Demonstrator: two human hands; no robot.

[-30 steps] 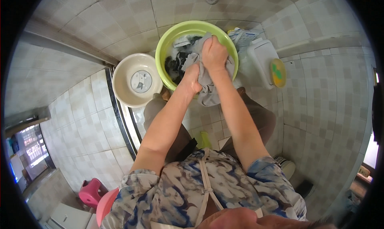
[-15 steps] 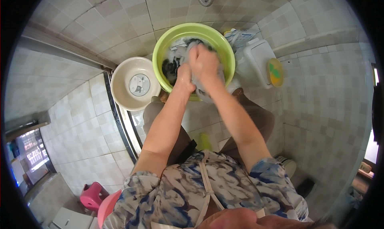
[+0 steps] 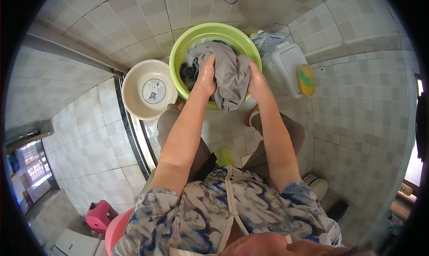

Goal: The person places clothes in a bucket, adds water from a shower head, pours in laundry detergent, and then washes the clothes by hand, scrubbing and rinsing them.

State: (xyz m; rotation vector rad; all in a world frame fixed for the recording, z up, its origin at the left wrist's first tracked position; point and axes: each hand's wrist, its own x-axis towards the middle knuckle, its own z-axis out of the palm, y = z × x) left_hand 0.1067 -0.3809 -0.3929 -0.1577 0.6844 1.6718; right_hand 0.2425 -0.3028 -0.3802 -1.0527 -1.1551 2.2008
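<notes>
Between my two wet hands is a bunched grey garment [image 3: 231, 79], held over a green basin [image 3: 178, 77]; its lower end hangs past the near rim. My left hand [image 3: 207, 75] grips the cloth from the left side, with the fingers partly behind it. On the right side my right hand [image 3: 257, 79] clasps it, fingers partly hidden by the folds. Dark, wet laundry [image 3: 188, 71] and suds show in the basin to the left of the garment.
A cream basin [image 3: 129, 97] with a cartoon animal on its bottom stands left of the green one. To the right are a white lidded bin [image 3: 290, 61], a yellow dish [image 3: 307, 79] holding something green, and a plastic bag [image 3: 269, 40]. A pink stool [image 3: 99, 216] is at lower left.
My hands have moved apart, from close together on the cloth to its two sides. The grey garment is now spread wider and lifted in a bigger bundle over the near rim.
</notes>
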